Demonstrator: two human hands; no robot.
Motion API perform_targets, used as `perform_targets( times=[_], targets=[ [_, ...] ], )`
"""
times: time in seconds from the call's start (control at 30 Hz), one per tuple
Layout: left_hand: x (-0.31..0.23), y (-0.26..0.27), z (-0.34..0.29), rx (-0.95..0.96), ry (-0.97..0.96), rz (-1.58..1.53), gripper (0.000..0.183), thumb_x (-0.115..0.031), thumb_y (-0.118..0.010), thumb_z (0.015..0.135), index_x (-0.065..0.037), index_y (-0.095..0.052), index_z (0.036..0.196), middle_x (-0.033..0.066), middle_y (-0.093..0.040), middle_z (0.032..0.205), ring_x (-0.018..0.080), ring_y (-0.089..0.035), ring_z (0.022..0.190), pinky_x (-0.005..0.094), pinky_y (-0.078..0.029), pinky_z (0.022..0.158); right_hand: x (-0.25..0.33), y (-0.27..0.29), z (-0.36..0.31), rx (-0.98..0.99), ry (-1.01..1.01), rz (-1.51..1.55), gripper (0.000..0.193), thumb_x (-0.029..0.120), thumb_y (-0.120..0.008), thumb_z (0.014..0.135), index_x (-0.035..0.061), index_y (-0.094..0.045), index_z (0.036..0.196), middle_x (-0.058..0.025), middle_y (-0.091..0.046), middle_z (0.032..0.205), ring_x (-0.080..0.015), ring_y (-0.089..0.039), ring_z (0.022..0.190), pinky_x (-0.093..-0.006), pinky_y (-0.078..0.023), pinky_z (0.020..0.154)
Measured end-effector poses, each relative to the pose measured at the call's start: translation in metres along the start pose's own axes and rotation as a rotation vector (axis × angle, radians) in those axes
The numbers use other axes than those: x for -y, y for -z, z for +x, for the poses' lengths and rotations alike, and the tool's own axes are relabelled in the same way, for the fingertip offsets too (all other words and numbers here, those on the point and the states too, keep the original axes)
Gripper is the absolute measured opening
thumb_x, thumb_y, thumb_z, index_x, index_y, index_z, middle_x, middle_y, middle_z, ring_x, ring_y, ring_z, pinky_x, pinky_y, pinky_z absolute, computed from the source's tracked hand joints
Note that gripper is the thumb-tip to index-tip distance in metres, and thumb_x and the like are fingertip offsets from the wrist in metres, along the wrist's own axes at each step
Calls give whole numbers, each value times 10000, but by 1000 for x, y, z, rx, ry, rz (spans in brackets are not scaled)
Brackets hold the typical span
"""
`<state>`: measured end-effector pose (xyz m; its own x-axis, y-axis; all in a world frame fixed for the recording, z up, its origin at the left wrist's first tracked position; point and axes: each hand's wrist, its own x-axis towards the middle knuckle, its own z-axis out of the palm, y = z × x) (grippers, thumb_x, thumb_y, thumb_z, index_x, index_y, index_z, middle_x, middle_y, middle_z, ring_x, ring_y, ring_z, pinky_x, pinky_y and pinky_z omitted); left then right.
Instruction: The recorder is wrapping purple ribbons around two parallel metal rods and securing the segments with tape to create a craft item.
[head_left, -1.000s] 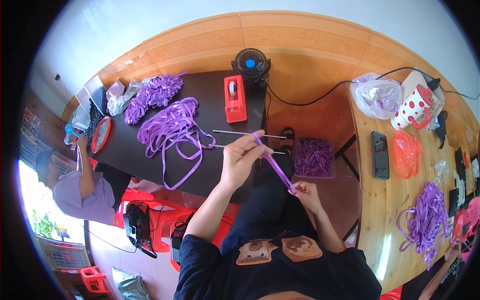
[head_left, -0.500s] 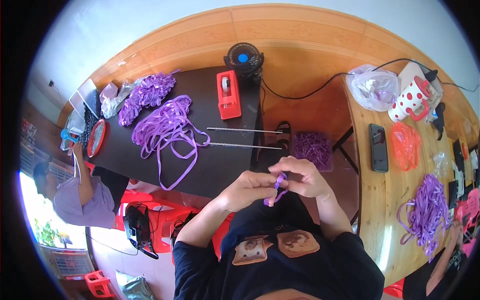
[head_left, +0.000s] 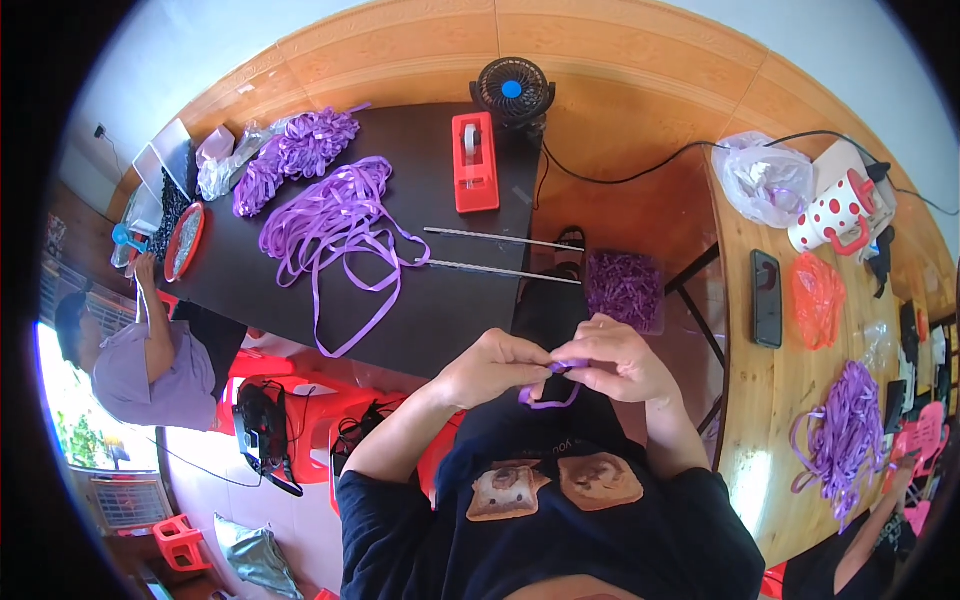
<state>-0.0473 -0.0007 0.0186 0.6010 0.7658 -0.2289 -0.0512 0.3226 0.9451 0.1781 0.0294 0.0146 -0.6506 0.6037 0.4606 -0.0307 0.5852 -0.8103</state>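
Observation:
In front of my shirt, both hands pinch a short purple ribbon (head_left: 550, 404), and its loop hangs below the fingertips. My left hand (head_left: 492, 370) grips it with thumb and forefinger. My right hand (head_left: 622, 362) holds the other part close beside, fingertips nearly touching the left ones. The fingers hide part of the ribbon, where it looks bunched or knotted. Beyond my left hand, a loose heap of long purple ribbon (head_left: 330, 225) lies on the dark table (head_left: 420, 330). Two thin metal rods (head_left: 500, 237) stick out past that table's edge.
A red tape dispenser (head_left: 475, 165) and a black fan (head_left: 512, 92) stand at the back. Between the tables sits a bin of purple ribbon pieces (head_left: 625, 290). The wooden table (head_left: 745, 430) holds a phone (head_left: 766, 300), a dotted cup (head_left: 830, 212) and more ribbon. Another person (head_left: 150, 370) sits at left.
The ribbon between my fingers has shifted, its loop now spreading wider below them. My fingertips have drawn closer together. The whole view has tilted slightly.

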Motion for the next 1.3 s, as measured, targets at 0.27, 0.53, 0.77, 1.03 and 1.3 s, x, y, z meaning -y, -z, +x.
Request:
perform_targets(
  times=[0.27, 0.53, 0.77, 1.03, 1.3],
  targets=[
    [1, -3, -5, -38, 0, -7, 148, -50, -567, 897, 59, -664, 917, 45, -618, 687, 77, -529, 622, 230, -428, 583, -1, -7, 3, -69, 124, -224, 212, 43, -723, 704, 66, -669, 907, -25, -549, 685, -188, -526, 639, -321, -334, 619],
    [4, -3, -4, -22, -28, 51, 153, -72, -567, 907, 48, -658, 881, 27, -587, 651, 69, -503, 594, 229, -405, 551, -1, -8, 3, -43, 155, -224, 219, 46, -727, 668, 70, -670, 877, -9, -558, 698, -181, -519, 642, -317, -322, 612],
    [3, -5, -6, -4, -41, 20, 146, -70, -562, 912, 36, -645, 855, 11, -571, 652, 60, -497, 591, 231, -402, 543, 4, -9, 5, -56, 231, -225, 186, 37, -685, 673, 46, -656, 857, -32, -602, 730, -187, -546, 632, -318, -334, 616],
    [0, -25, -13, -259, -512, 604, 36, 13, -612, 799, 13, -626, 833, 141, -581, 675, 259, -591, 617, 311, -443, 548, 10, -14, 6, -97, 214, -276, 175, -10, -684, 659, 24, -621, 818, -41, -571, 698, -191, -539, 612, -319, -338, 616],
    [-2, -29, -10, -350, -674, 889, 79, -3, -634, 795, 41, -615, 857, 122, -585, 677, 251, -583, 595, 343, -449, 555, 11, -12, 2, -141, 89, -212, 228, -15, -713, 644, 15, -634, 856, -51, -571, 702, -196, -540, 615, -319, -338, 603]
  ],
)
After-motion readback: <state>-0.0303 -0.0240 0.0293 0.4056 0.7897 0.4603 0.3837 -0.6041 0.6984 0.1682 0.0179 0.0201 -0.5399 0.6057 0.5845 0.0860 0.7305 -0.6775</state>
